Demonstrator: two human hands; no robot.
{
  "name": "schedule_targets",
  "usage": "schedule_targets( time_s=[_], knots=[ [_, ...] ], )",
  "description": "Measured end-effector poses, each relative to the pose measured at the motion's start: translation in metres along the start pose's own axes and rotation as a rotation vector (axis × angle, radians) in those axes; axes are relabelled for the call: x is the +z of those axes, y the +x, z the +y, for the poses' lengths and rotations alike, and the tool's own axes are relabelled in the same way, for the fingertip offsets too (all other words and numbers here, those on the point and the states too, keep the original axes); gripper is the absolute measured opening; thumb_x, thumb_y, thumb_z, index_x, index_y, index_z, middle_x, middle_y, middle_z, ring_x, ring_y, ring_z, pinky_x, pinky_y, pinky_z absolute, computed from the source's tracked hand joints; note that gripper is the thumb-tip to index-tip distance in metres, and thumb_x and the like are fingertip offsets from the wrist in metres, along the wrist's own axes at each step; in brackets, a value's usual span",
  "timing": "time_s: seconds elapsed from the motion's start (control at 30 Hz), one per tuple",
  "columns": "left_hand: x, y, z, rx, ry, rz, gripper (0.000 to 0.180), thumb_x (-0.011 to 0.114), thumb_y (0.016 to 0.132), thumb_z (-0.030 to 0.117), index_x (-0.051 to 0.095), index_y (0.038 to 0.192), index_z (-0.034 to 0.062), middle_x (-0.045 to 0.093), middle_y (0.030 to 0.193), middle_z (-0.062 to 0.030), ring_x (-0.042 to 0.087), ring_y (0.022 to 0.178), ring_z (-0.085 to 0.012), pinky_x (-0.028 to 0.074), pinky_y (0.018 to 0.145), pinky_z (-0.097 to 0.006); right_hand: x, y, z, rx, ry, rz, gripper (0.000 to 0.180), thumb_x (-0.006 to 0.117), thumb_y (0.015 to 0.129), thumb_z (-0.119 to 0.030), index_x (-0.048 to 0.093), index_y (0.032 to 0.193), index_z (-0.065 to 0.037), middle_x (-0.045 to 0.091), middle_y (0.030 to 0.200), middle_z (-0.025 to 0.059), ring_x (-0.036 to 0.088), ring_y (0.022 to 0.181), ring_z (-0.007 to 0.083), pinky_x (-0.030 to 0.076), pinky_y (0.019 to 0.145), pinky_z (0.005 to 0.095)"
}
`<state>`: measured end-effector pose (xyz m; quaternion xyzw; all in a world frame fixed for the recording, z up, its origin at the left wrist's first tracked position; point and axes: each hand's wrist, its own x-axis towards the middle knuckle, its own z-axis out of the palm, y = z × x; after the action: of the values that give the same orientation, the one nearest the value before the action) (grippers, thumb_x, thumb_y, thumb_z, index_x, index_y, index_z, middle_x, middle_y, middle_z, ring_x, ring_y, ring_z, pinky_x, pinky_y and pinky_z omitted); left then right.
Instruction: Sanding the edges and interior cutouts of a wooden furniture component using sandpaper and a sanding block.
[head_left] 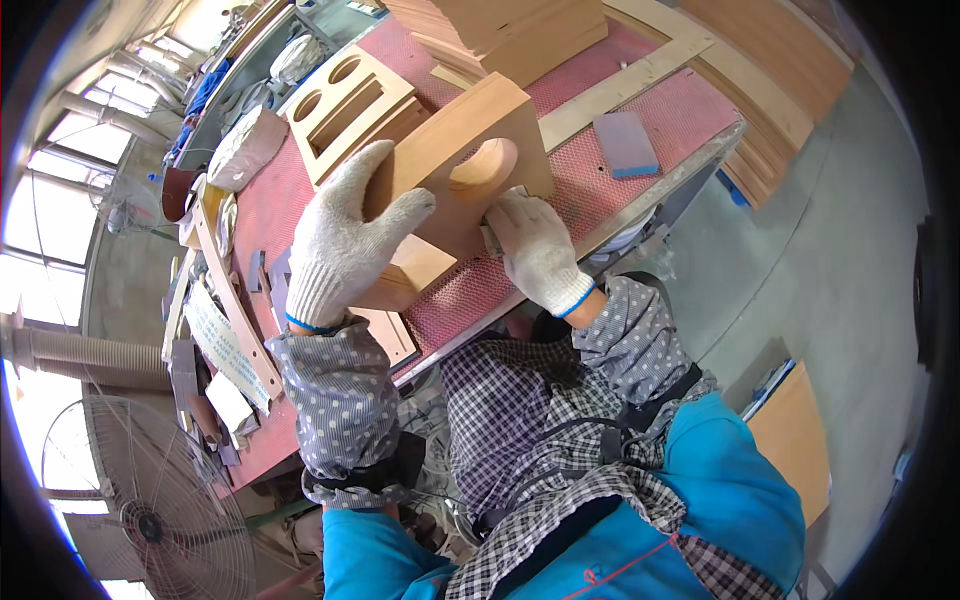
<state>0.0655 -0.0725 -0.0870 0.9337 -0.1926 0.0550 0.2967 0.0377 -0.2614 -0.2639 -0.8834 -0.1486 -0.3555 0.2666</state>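
A light-brown wooden box with a rounded cutout in its front face stands tilted on the red textured mat. My left hand, in a white knit glove, grips the box's left side, thumb across the front edge and fingers over the top. My gloved right hand is closed against the lower right of the front face, below the cutout. A small greyish edge shows beside its fingers; what it is, I cannot make out. Under the left hand lies another wooden piece.
A grey block with a blue underside lies to the right. Behind stand a frame with round holes and stacked boards. Wood strips and scraps crowd the left side. A large fan stands at lower left.
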Motion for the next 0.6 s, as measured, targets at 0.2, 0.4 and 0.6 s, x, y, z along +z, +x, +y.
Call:
schedule_targets(
  time_s=[0.2,0.4,0.6],
  knots=[
    [-0.001,-0.001,0.0,-0.064,-0.023,-0.029,0.066,0.08,0.085,0.037,0.061,0.136,-0.0005,0.073,0.114,-0.0205,0.073,0.103,-0.0283,0.056,0.091,-0.038,-0.02,0.003,-0.008,-0.049,-0.162,-0.091,0.026,0.066,0.084,-0.016,0.064,0.109,-0.007,0.063,0.103,0.0108,0.064,0.093,0.0296,0.05,0.08,0.0423],
    [0.0,-0.001,0.001,-0.02,0.004,-0.04,0.054,0.075,0.093,0.018,0.057,0.138,-0.0056,0.069,0.106,-0.0103,0.067,0.093,-0.0144,0.054,0.082,-0.029,-0.019,-0.006,-0.006,0.062,-0.183,-0.316,0.045,0.068,0.085,-0.019,0.057,0.127,-0.009,0.064,0.108,0.0128,0.07,0.077,0.0281,0.057,0.059,0.042],
    [0.003,-0.001,0.007,-0.046,-0.008,-0.026,0.06,0.079,0.085,0.035,0.062,0.131,0.0009,0.073,0.11,-0.0194,0.074,0.099,-0.0289,0.057,0.088,-0.039,-0.02,-0.009,0.0,0.169,0.1,-0.288,0.042,0.068,0.086,-0.018,0.062,0.127,-0.011,0.068,0.12,0.0195,0.073,0.074,0.0346,0.059,0.062,0.0488]
  ],
)
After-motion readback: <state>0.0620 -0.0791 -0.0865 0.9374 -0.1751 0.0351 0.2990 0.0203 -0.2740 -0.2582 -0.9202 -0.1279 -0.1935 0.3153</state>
